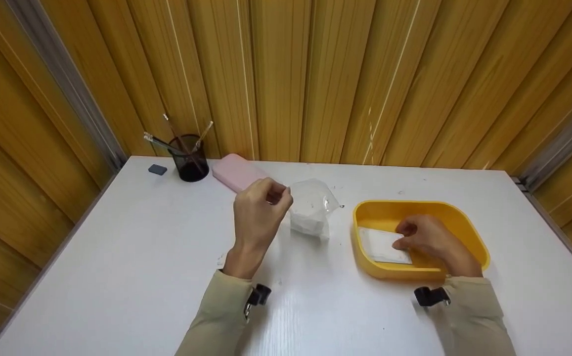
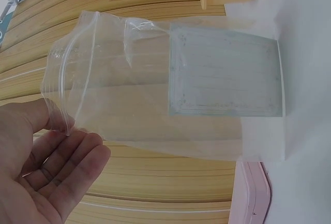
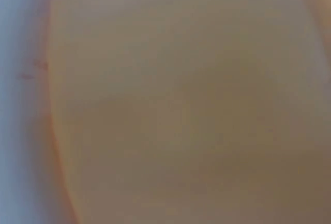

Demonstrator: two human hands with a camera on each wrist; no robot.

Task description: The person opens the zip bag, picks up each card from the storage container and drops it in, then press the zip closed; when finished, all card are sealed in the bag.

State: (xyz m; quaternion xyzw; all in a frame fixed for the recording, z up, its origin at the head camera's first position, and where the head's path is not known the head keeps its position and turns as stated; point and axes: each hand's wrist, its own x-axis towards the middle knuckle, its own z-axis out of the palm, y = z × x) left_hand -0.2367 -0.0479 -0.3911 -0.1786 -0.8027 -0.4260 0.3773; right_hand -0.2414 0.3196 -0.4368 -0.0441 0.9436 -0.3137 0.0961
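My left hand [image 1: 258, 212] pinches the top edge of a clear zip-lock bag [image 2: 124, 79] by its zip strip. The bag hangs upright, its bottom at the table, with a pale printed card [image 2: 225, 71] inside. My right hand [image 1: 429, 240] reaches into a yellow tray [image 1: 473, 242], thumb and forefinger pinching at the right side of a white card [image 1: 379, 244] lying there. How many cards lie in the tray is hidden. Up close and blurred, the right wrist view shows only the tray's wall [image 3: 181, 131].
Behind the left hand lies a pink case [image 1: 236, 170]. A black mesh cup [image 1: 189, 165] with several pencils stands at the back left, beside a dark eraser [image 1: 157, 169]. The white table [image 1: 132, 277] ends at a wood-patterned wall [image 1: 281, 79].
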